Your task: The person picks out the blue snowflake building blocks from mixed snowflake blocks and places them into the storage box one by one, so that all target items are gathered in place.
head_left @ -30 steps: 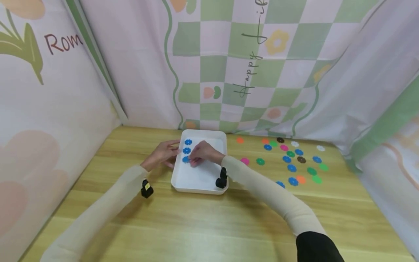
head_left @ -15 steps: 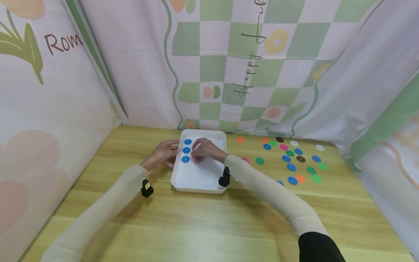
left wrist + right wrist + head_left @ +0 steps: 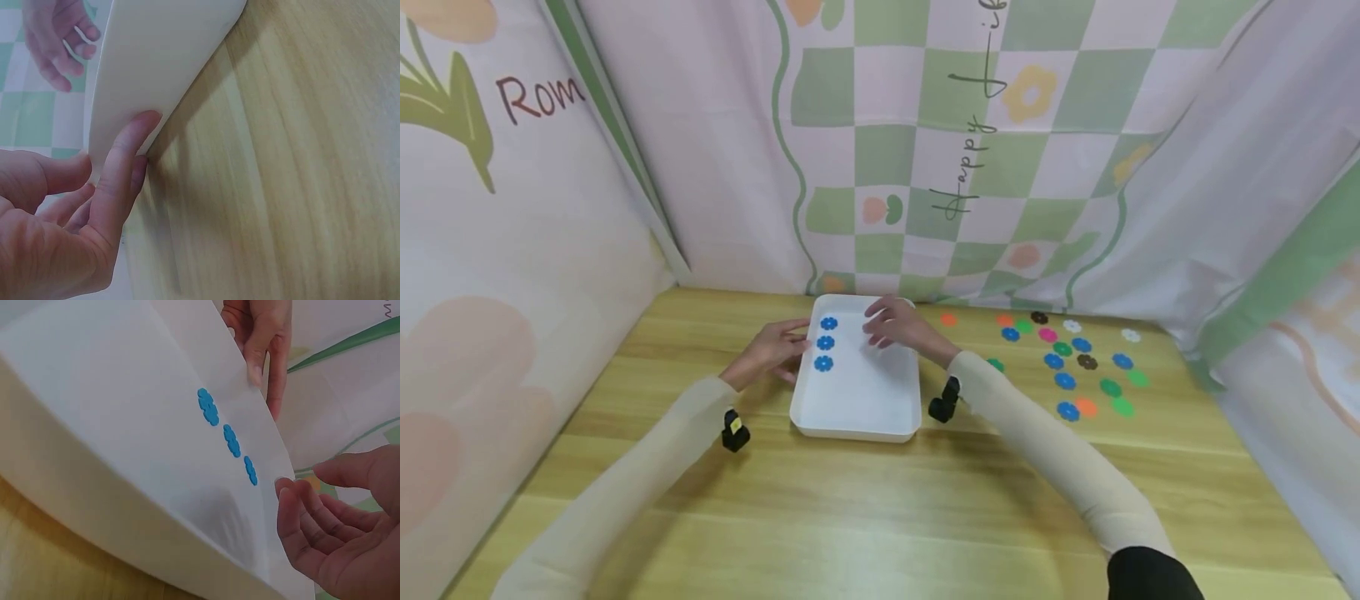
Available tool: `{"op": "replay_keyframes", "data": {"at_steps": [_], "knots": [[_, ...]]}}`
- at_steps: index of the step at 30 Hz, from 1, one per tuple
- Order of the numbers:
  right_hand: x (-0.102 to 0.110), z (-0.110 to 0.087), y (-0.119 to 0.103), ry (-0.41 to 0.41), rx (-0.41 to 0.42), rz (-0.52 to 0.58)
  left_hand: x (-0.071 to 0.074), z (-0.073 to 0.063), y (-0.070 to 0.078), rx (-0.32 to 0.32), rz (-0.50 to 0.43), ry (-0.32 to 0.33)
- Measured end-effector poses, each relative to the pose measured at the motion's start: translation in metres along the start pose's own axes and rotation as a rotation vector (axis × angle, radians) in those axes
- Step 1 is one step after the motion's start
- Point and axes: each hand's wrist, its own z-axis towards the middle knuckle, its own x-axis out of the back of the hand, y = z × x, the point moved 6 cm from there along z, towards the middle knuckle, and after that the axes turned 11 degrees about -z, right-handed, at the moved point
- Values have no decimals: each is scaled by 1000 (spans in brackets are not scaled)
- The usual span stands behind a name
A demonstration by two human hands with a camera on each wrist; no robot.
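Note:
A white rectangular tray (image 3: 856, 404) rests on the wooden table. Along its left side lie three blue flower-shaped discs (image 3: 825, 342) in a row, also seen in the right wrist view as blue discs (image 3: 231, 440). My left hand (image 3: 769, 352) holds the tray's left edge; in the left wrist view its digits (image 3: 119, 162) meet the rim and the outer wall. Over the far right part of the tray hovers my right hand (image 3: 901, 324), with nothing in its loosely bent, spread fingers (image 3: 306, 544).
Several loose flower-shaped discs lie scattered right of the tray, among them a brown disc (image 3: 1087, 362), a pink disc (image 3: 1047, 335), a green disc (image 3: 1110, 387) and an orange disc (image 3: 948, 320). A checkered curtain (image 3: 887, 154) hangs behind the table.
My right hand has let go of the third blue disc, lifted off it and moved right and away from me, its fingers spreading. The left hand stays at the tray's edge.

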Motion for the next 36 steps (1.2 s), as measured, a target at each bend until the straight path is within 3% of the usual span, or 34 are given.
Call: {"op": "replay_keyframes", "data": {"at_steps": [4, 9, 17, 28, 36], "knots": [[15, -6, 6, 40, 79, 57, 0, 0, 0, -7, -2, -9], [33, -13, 17, 90, 103, 110, 2, 2, 0, 1, 8, -7], [68, -31, 42, 155, 128, 98, 0, 4, -1, 16, -3, -1], [120, -58, 94, 261, 69, 75, 2, 4, -3, 32, -8, 14], [138, -75, 118, 256, 1, -7, 2, 3, -5, 40, 9, 21]]}}
